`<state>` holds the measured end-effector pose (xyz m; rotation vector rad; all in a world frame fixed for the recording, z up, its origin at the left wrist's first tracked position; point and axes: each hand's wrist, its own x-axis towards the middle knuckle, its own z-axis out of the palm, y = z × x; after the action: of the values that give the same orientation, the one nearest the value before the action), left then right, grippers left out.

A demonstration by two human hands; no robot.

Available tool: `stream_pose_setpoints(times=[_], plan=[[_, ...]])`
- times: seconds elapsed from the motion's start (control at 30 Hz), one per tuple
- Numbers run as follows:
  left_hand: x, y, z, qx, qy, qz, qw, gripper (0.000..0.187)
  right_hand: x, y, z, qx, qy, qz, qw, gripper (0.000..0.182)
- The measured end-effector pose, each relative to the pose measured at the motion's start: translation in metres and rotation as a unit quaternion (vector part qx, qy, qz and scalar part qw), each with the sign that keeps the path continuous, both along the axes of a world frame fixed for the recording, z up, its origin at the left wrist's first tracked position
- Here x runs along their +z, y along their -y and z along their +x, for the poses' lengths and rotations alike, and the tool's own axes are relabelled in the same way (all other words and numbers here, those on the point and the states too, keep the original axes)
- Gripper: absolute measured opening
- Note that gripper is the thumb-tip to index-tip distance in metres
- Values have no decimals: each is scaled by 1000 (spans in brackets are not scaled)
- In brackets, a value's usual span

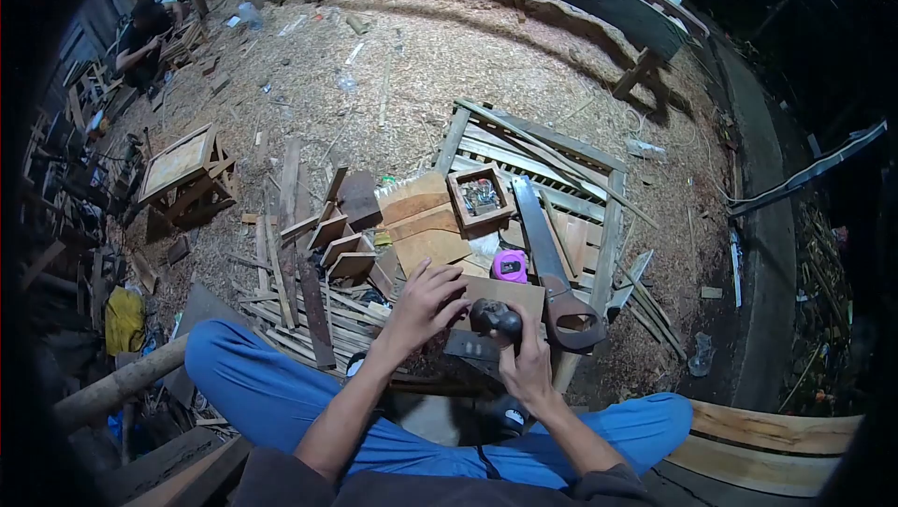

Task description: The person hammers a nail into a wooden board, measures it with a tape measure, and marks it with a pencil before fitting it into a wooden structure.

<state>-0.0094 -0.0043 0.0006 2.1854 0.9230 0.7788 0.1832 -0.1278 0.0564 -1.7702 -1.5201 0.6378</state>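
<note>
Far left, by the timber stacks: a seated person (140, 39), bent over. Nearer: a small square wooden stool frame (182, 170) on sawdust. Centre: loose reddish offcut boards (341, 236) piled on slats. Left hand (426, 306) resting fingers-down on a flat pale wood block (510, 294), not clenched. Right hand (526, 362) wrapped tight around a dark rounded tool knob (494, 317), just above the lap. Beyond: pink round tape measure (510, 266), small square wooden box of nails (480, 195). Right: brown-handled handsaw (552, 264) lying on a slatted pale frame (613, 226).
</note>
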Motion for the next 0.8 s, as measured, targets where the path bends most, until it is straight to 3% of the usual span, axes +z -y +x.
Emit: stream_pose_setpoints(times=[0.37,0.8], plan=[[-2,-4,5,-11,24,123,992,35,-11,4,3,102,21,39,994,63],[-1,1,10,9,34,113,993,26,4,-6,4,127,23,-1,992,64]])
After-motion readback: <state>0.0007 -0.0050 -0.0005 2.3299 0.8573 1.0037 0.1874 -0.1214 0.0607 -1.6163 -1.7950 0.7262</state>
